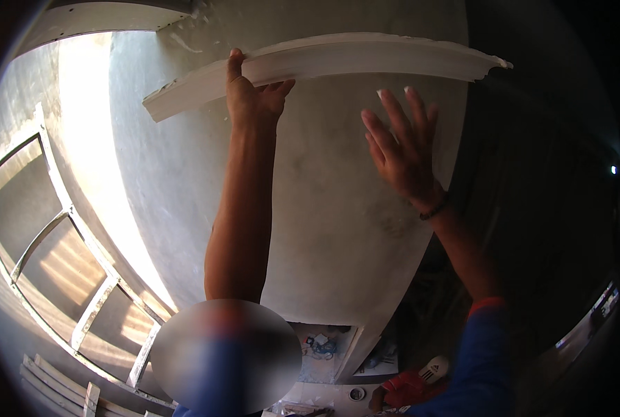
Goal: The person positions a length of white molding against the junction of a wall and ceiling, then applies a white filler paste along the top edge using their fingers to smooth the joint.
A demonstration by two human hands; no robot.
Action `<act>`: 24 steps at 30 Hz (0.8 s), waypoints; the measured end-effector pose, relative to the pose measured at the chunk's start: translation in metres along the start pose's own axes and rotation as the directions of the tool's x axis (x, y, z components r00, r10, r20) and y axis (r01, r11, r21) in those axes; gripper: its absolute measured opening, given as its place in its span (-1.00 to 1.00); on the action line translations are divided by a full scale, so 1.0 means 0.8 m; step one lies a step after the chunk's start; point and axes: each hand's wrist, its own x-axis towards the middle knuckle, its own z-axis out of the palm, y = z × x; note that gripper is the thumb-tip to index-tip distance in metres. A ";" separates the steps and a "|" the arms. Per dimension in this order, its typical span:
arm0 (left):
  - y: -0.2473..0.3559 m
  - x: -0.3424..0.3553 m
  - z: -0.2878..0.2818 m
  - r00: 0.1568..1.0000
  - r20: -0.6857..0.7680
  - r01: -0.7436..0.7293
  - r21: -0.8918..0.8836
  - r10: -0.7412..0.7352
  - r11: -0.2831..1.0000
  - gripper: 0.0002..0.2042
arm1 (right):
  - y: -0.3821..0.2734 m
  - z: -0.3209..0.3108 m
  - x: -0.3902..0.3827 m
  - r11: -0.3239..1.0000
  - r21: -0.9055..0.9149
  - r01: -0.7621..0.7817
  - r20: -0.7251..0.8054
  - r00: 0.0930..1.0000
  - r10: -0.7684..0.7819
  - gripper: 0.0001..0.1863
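Note:
A long white moulding strip (372,55), with ragged ends, lies across the grey plastered surface (310,194) in the upper part of the view. My left hand (254,97) grips it left of its middle, thumb along the face and fingers curled at the lower edge. My right hand (400,146), a dark band on its wrist, is raised just below the right part of the strip, fingers spread and holding nothing.
A white ladder-like frame (70,208) stands at left, above some pale planks (53,386). A ledge (94,14) juts at top left. Below are small items (320,347), a round container (356,393) and a red object (403,389) beside a striped shoe (435,370). The right side is dark.

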 end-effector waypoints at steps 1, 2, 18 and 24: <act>-0.011 0.003 0.008 1.000 0.012 0.009 0.012 -0.009 1.000 -0.29 | 0.014 0.010 0.014 0.994 -0.097 0.056 0.056 0.997 -0.051 -0.31; -0.016 0.002 0.018 1.000 0.024 0.002 0.021 -0.002 1.000 -0.31 | 0.025 0.022 0.027 0.988 -0.122 0.096 0.060 0.994 -0.089 -0.32; -0.033 0.038 0.086 0.997 -0.015 0.076 0.087 -0.075 0.993 -0.39 | 0.121 0.054 0.104 0.935 -0.254 0.248 0.081 0.969 -0.235 -0.41; -0.044 0.063 0.094 0.985 0.157 0.056 0.130 -0.077 0.990 -0.42 | 0.130 0.042 0.120 0.903 -0.299 0.308 0.087 0.951 -0.295 -0.45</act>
